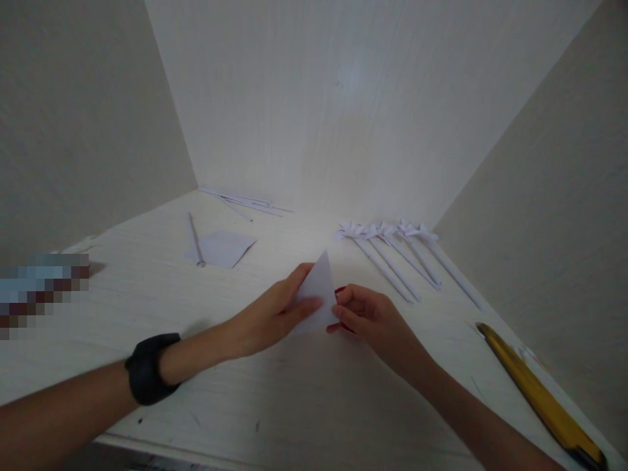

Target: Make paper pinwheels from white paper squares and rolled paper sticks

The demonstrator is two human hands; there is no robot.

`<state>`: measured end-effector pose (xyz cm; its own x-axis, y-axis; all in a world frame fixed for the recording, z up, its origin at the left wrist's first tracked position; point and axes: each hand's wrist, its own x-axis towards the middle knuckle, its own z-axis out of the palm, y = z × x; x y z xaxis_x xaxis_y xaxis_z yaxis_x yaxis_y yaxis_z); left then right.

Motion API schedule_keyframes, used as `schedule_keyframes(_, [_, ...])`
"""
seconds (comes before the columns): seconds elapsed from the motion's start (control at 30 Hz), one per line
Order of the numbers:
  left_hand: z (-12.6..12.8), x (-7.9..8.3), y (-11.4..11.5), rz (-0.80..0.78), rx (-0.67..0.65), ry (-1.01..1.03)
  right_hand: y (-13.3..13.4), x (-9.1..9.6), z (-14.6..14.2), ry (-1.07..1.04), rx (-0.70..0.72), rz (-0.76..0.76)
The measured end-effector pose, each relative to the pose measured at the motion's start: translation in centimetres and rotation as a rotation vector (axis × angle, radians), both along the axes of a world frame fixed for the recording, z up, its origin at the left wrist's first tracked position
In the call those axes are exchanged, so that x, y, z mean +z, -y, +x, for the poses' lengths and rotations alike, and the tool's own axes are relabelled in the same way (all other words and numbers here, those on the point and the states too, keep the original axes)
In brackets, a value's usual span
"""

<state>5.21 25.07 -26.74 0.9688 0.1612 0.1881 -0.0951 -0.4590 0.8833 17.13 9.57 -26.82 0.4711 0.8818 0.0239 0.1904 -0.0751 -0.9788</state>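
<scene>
Two bare hands meet over the white table (pixel 161 294), and the left hand (pixel 267 317) pinches a pointed piece of white paper (pixel 316 284), thumb across its face, fingers behind, peak aimed far. The right hand (pixel 367 311) curls at the paper's right edge around a red tool (pixel 334 328), probably scissors; whether its fingertips also nip the paper, I can't tell. Featherweight stuff, likely, quick to crease and bend: best held across the flat face, clear of that peak! Far right, star-headed paper stems (pixel 381 230) lie in a row; far left, thin paper rods (pixel 255 200).
</scene>
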Motion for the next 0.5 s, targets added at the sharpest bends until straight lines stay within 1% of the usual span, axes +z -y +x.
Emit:
schedule_keyframes(0.1, [-0.18,0.26,0.30,0.054,-0.034,-0.030,0.00,0.09,-0.06,0.058,-0.005,0.004])
schedule_keyframes(0.17, [-0.13,0.09,0.37,0.037,-0.030,-0.030,0.01,0.22,-0.12,0.076,-0.033,0.011])
schedule_keyframes(0.3, [0.09,-0.47,0.37,-0.042,0.010,-0.052,0.04,0.44,-0.28,0.076,-0.089,0.032])
schedule_keyframes(0.37, [0.17,-0.48,0.33,-0.084,0.013,-0.048,0.11,0.52,-0.26,0.063,-0.101,0.037])
schedule_keyframes(0.5, [0.42,-0.09,-0.14,-0.250,-0.051,-0.054,0.36,0.68,0.10,0.077,-0.103,0.024])
